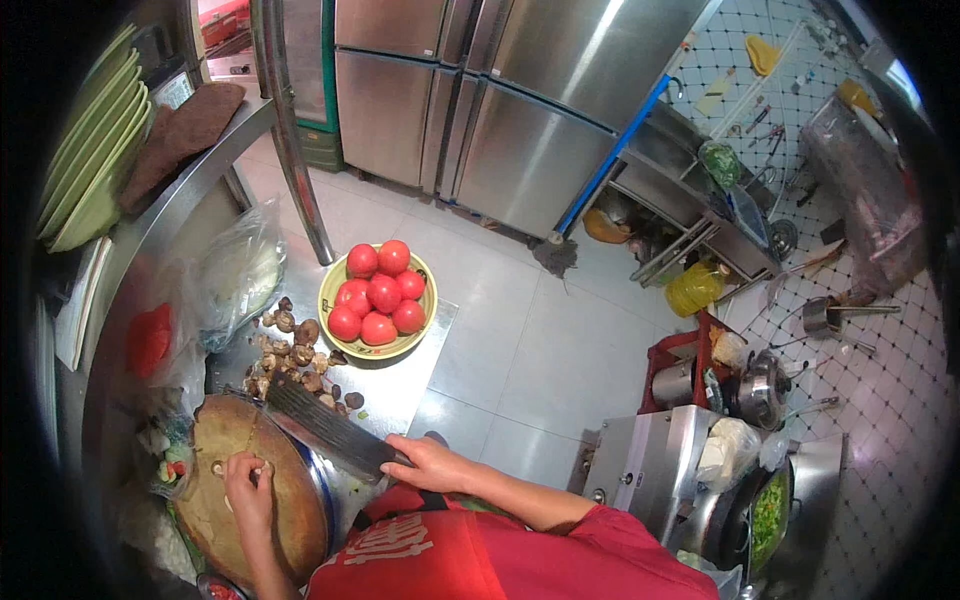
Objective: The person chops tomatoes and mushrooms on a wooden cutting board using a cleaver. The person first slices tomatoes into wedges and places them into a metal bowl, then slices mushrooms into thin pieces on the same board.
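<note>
My right hand (426,463) holds a cleaver (326,427) with a broad dark blade by its handle, beside the edge of a round wooden chopping board (289,517). My left hand (249,484) is over the board with its fingers bent together at small pale pieces; a pale slice (217,468) lies by the fingertips. Whether the fingers grip a piece is too small to tell. Beyond the board, brown mushrooms (304,355) lie loose on the steel table (429,341). A yellow-green bowl (430,300) heaped with red tomatoes (383,293) stands at the table's corner.
A plastic bag with a pale vegetable (251,274) lies at the left, below a steel shelf (191,165) bearing stacked green plates (97,165). Bagged scraps (172,469) are left of the board. A steel table leg (292,150) rises behind the bowl. A wok (769,517) stands at the right.
</note>
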`<state>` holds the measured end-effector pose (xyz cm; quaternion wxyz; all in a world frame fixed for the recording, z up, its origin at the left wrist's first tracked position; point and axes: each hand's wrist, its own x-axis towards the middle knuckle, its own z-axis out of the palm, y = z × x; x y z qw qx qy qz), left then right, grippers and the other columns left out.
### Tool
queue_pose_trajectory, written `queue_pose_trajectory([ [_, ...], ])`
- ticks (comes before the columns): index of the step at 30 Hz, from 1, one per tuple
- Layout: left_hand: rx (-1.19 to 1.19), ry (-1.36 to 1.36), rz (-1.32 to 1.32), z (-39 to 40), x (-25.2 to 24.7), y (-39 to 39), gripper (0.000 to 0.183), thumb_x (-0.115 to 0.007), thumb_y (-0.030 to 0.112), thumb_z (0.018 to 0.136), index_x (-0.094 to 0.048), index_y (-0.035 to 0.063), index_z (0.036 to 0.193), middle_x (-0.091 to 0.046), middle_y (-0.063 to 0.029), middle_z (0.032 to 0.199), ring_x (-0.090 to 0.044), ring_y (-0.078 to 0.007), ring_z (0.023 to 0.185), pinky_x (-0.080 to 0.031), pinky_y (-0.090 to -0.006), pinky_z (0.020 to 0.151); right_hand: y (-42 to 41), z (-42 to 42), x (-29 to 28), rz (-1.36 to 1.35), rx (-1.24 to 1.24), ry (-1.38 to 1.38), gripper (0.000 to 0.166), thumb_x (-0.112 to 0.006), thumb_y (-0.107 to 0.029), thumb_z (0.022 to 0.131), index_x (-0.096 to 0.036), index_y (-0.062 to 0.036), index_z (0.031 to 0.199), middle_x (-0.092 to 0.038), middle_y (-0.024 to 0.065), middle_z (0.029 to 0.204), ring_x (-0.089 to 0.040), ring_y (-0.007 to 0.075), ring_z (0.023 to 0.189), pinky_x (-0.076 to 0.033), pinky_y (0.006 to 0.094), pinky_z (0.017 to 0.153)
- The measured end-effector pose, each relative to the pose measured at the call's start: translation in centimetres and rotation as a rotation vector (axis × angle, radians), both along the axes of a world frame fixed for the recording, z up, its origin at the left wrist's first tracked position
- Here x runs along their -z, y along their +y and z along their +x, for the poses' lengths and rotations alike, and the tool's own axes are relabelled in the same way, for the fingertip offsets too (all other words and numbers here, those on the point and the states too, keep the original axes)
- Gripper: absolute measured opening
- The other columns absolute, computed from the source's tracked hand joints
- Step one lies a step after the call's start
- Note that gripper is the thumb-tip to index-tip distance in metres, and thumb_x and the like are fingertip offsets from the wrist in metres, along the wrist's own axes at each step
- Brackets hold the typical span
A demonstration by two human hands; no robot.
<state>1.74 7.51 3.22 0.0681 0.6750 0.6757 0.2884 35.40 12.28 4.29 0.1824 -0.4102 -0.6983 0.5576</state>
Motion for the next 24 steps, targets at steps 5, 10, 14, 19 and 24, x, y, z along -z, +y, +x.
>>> queue_pose_trajectory([
  [5,-0.125,-0.156,-0.068,0.4,-0.2,-1.1,0.010,-0.067,-0.003,0.076,-0.060,-0.0002,0.083,-0.058,-0.0145,0.091,-0.056,-0.0316,0.083,-0.047,-0.0388,0.075,-0.3,-1.1,0.1,0.009,-0.070,0.008,0.035,-0.061,-0.028,0.092,-0.049,0.0000,0.110,-0.061,0.0274,0.088,-0.061,0.0450,0.085,-0.048,0.0486,0.072],
  [10,-0.217,-0.095,-0.133,-3.1,2.3,-2.5,0.006,-0.062,0.003,0.082,-0.064,-0.0002,0.086,-0.060,-0.0199,0.085,-0.058,-0.0363,0.083,-0.047,-0.0424,0.077,-1.3,-3.4,1.8,0.087,-0.089,0.037,0.034,-0.061,-0.029,0.092,-0.051,0.0005,0.107,-0.061,0.0258,0.087,-0.062,0.0433,0.086,-0.049,0.0475,0.074],
  [14,-0.146,-0.063,-0.033,-2.2,2.4,-2.4,0.007,-0.062,0.003,0.079,-0.060,0.0010,0.085,-0.057,-0.0176,0.082,-0.058,-0.0353,0.079,-0.046,-0.0424,0.072,-2.1,-3.1,1.0,-0.048,-0.055,-0.046,0.039,-0.063,-0.033,0.091,-0.055,-0.0006,0.112,-0.064,0.0246,0.091,-0.065,0.0388,0.085,-0.049,0.0455,0.074],
  [19,-0.215,-0.195,0.082,-1.3,1.9,-3.6,0.013,-0.066,-0.002,0.077,-0.060,0.0018,0.087,-0.054,-0.0129,0.088,-0.058,-0.0270,0.068,-0.049,-0.0359,0.063,-3.6,-3.9,-1.2,-0.108,-0.031,-0.051,0.031,-0.065,-0.026,0.092,-0.054,-0.0005,0.105,-0.056,0.0151,0.075,-0.049,0.0191,0.066,-0.046,0.0349,0.065],
  [24,-0.249,-0.195,0.103,-0.4,2.2,-2.9,0.013,-0.068,-0.005,0.078,-0.058,-0.0003,0.085,-0.053,-0.0097,0.089,-0.058,-0.0172,0.062,-0.048,-0.0301,0.056,-2.1,-3.2,-2.7,-0.160,-0.130,-0.177,0.030,-0.066,-0.025,0.091,-0.053,-0.0001,0.102,-0.055,0.0152,0.069,-0.048,0.0202,0.063,-0.045,0.0358,0.062],
])
